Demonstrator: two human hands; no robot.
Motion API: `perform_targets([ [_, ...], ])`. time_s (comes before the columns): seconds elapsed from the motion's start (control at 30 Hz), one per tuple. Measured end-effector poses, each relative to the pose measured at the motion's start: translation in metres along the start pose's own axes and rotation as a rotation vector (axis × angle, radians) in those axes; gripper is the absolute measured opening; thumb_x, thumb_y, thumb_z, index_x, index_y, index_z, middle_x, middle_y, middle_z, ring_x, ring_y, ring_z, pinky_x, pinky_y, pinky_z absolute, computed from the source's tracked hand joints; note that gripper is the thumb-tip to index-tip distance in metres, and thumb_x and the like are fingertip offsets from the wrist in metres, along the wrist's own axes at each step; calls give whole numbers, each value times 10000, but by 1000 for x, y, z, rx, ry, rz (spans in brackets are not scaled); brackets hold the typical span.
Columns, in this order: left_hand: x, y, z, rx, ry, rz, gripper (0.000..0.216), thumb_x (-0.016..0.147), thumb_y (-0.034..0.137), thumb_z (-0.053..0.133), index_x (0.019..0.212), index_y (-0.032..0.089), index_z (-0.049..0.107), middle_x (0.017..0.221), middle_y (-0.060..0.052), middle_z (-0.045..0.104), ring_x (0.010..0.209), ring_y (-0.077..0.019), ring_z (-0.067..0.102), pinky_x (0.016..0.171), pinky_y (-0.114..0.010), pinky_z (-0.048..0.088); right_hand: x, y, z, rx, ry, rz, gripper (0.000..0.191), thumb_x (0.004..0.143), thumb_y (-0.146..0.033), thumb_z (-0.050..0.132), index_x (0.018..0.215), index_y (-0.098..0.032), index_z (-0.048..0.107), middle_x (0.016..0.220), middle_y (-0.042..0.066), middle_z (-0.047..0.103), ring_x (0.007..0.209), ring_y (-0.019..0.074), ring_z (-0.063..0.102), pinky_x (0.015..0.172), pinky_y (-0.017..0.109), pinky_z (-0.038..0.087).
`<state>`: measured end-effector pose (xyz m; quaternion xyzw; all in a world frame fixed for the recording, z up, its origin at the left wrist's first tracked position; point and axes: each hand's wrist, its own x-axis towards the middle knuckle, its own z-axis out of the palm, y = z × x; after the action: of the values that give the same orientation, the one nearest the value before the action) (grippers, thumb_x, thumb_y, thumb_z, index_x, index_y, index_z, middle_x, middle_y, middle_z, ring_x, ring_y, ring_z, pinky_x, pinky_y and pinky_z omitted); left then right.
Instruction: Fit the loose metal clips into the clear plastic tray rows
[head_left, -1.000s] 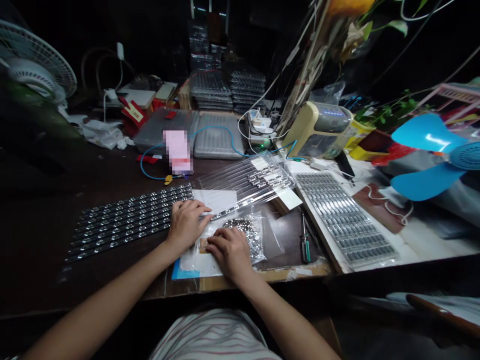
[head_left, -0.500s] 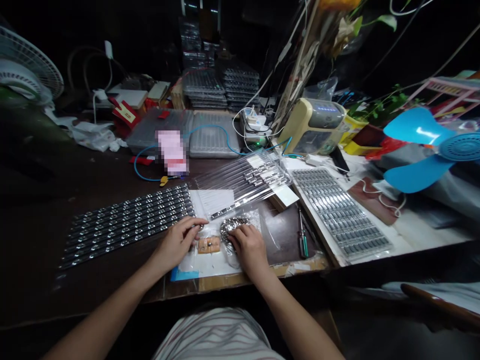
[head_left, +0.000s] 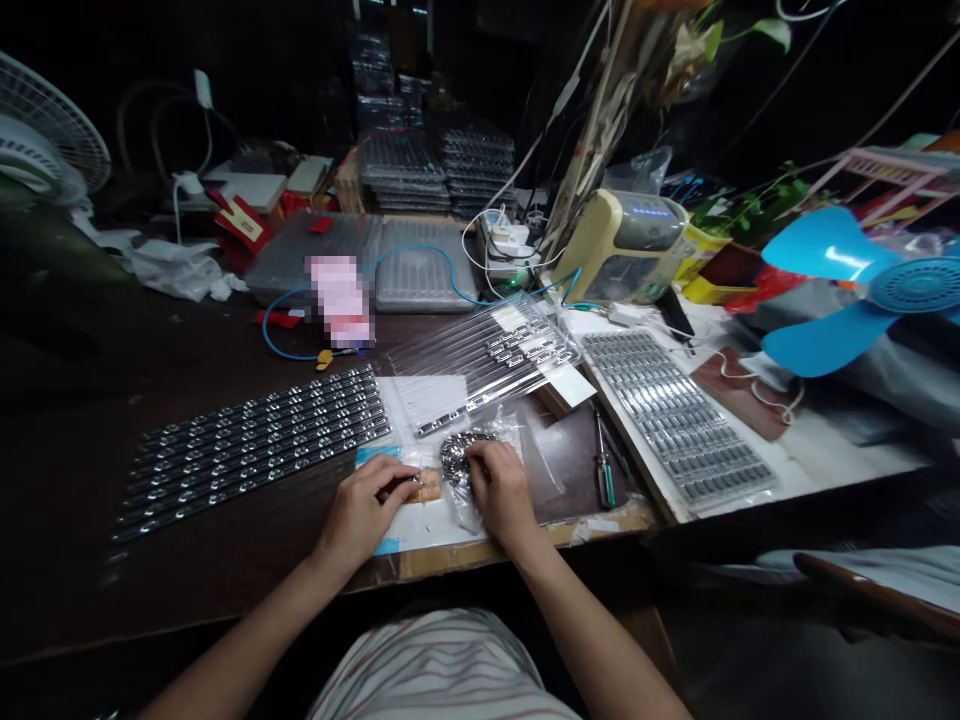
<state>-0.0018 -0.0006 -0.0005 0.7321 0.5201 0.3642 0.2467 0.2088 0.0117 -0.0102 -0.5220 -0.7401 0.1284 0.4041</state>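
My left hand [head_left: 375,500] is at the left end of a small tan block [head_left: 429,484], fingers pinched; whatever is between the fingertips is too small to name. My right hand [head_left: 504,490] has its fingertips closed at the edge of a pile of small shiny metal parts [head_left: 459,456], and I cannot make out what they grip. The pile lies on a clear plastic bag [head_left: 466,512]. Under the block is a white and blue sheet [head_left: 427,532]. Just behind, a clear ribbed tray [head_left: 450,372] holds several metal-and-black pieces [head_left: 457,412].
Rows of black strips with shiny pieces [head_left: 255,450] lie at left. A green-handled screwdriver [head_left: 604,470] rests right of the bag. Farther right are a filled clear tray [head_left: 679,420] and a blue-bladed fan [head_left: 847,290]. A blue cable [head_left: 442,258] crosses the back.
My left hand has moved towards me, from beyond the tan block to its left end. My right hand has shifted slightly at the pile. The whole view has moved a little.
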Motion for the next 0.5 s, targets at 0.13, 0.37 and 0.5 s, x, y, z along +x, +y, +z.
perform_targets([
  [0.13,-5,-1,1,40,2,28,130,866,255,588,934,215,692,882,-33,662,830,-162,622,731,-269,489,0,2,2,34,4,-33,253,929,-141,437,1108,-208,601,991,64,673,902,196,591,821,344,478],
  [0.37,-5,0,4,118,-16,81,117,866,241,588,913,204,689,856,-38,647,814,-167,615,726,-274,482,1,1,3,43,-24,-16,199,933,-171,463,998,-218,645,938,55,683,879,196,598,799,342,479],
  [0.5,-4,3,4,118,-23,71,116,865,240,585,885,205,693,837,-37,647,801,-169,616,721,-280,483,2,0,1,17,-26,-19,175,930,-192,489,952,-218,660,946,61,675,902,194,593,807,334,472],
])
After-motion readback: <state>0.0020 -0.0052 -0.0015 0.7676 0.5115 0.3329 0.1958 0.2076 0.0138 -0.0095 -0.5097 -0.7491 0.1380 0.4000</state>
